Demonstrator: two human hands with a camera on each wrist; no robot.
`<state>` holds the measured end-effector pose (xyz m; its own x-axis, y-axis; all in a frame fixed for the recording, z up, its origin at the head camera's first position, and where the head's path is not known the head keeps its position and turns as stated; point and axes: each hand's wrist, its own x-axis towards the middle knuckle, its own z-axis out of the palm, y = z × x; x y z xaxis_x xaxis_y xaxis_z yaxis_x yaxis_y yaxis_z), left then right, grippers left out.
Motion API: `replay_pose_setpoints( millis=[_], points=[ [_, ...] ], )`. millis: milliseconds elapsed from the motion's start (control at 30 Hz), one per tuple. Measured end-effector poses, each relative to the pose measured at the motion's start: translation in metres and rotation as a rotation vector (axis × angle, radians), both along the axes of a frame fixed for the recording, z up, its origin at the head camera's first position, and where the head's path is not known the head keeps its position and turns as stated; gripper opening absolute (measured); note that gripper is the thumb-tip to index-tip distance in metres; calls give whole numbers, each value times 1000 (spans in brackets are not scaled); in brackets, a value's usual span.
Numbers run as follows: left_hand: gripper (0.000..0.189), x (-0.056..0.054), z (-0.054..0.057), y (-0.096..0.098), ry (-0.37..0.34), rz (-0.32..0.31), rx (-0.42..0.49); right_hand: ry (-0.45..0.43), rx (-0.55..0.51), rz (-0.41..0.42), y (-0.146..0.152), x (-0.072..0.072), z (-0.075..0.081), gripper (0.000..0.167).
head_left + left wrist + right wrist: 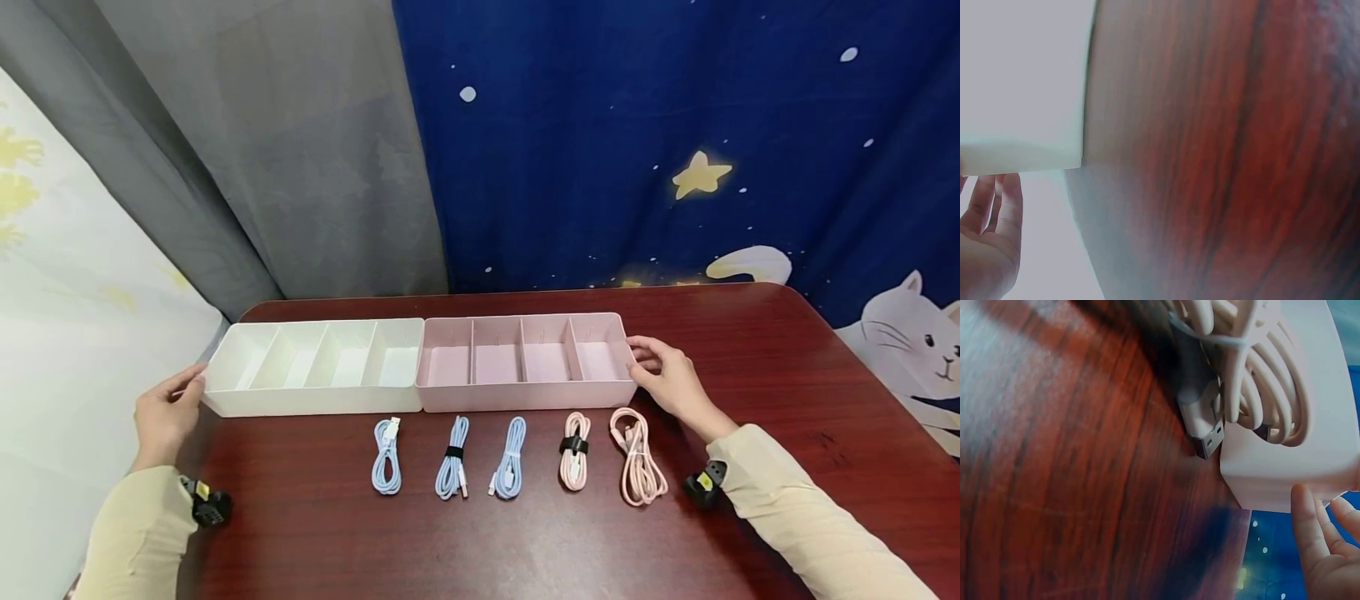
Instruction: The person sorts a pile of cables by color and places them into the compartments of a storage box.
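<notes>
A white organizer box [315, 402] with several compartments stands end to end with a pink organizer box [528, 396] of the same form. My left hand [167, 417] touches the white box's left end; the left wrist view shows its fingers [1010, 206] extended against that end. At the pink box's right end is my right hand [667, 379], its fingertips [1302, 497] touching the wall. In front of the boxes lie a row of coiled cables: a blue one [386, 457], a blue one with a black strap [452, 458], another blue one [508, 458], a pink one with a black strap [574, 450] and a larger pink one [641, 458].
The boxes and cables are on a dark red wooden table [487, 542]. Behind its far edge hang a grey curtain [322, 167] and a blue curtain [570, 150] with stars and cats. A white patterned cloth [82, 333] borders the left side.
</notes>
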<state>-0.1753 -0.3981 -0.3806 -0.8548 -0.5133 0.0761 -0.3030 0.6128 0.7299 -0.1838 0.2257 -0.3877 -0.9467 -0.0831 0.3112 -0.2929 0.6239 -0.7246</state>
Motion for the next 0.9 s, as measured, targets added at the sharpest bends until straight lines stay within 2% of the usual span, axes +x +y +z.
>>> replay_pose_setpoints(
  millis=[167, 300, 667, 900],
  points=[
    [43, 1, 2, -1, 5, -47, -84, 3, -6, 7, -1, 0, 0, 33],
    [42, 2, 2, -1, 12, -62, -119, 8, 2, 11, -1, 0, -1, 33],
    [39, 0, 1, 2, 23, -10, -122, 33, 26, 27, 2, -3, -4, 32],
    [40, 1, 3, 10, 2, -30, -111, 44, 24, 22, 8, -4, -4, 32]
  ],
)
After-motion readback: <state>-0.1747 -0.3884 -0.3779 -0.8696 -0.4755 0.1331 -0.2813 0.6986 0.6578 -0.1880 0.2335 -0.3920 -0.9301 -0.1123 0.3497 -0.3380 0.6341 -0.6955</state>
